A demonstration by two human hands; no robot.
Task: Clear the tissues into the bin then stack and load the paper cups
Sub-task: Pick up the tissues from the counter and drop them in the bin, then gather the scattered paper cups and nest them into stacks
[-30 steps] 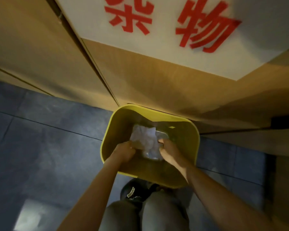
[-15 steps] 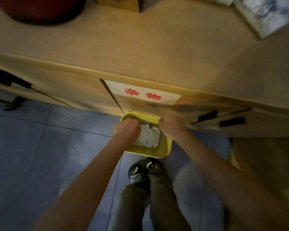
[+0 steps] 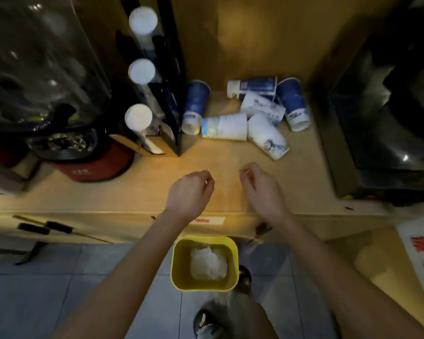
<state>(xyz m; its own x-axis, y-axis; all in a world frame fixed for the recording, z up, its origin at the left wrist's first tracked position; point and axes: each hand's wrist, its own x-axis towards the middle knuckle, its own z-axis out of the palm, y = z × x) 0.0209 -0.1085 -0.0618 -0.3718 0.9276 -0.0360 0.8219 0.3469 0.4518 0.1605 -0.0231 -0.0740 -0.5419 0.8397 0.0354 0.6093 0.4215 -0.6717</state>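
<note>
White crumpled tissues [image 3: 208,263] lie inside the yellow bin [image 3: 179,282] on the floor below the counter. Several paper cups lie tipped over at the back of the wooden counter [image 3: 137,194]: a blue cup [image 3: 195,106], a white cup [image 3: 224,126], another white cup [image 3: 267,136] and a blue one [image 3: 293,104] among them. A black cup dispenser [image 3: 154,94] holding three stacks of white cups stands to their left. My left hand [image 3: 190,194] and my right hand [image 3: 261,189] hover over the counter's front, fingers loosely curled, holding nothing.
A clear-domed machine on a red base [image 3: 59,133] stands at the left. A dark appliance [image 3: 387,118] fills the right. Cabinet doors with black handles [image 3: 44,227] run below the counter. My shoe [image 3: 206,321] is on the tiled floor.
My hands have left the bin and risen above the counter, leaving the tissues in the bin. My view has lifted from the bin to the countertop and cups.
</note>
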